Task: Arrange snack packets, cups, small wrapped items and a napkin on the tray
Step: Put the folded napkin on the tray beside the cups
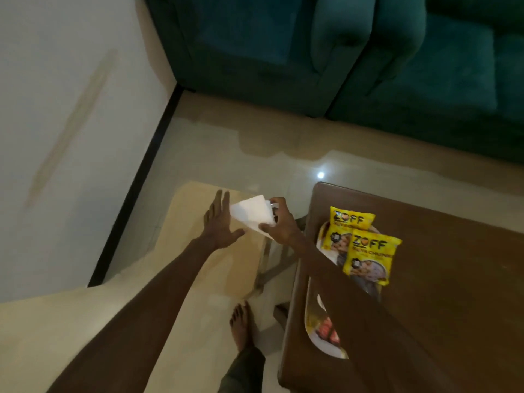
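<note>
My right hand [279, 224] grips a white folded napkin [251, 214] in the air, left of the brown table. My left hand [221, 222] is spread flat just left of the napkin, fingers apart, holding nothing, its fingertips near the napkin's edge. Two yellow snack packets [368, 255] lie overlapping on the tray [312, 327], an oval tray with a printed pattern on the brown table. My right forearm crosses over the tray and hides most of it. No cups or small wrapped items are visible.
The brown wooden table [442, 293] fills the lower right. A light beige table [215, 265] stands under my hands. A green sofa [340, 52] is at the back. My bare foot [241, 324] rests on the glossy tiled floor between the tables.
</note>
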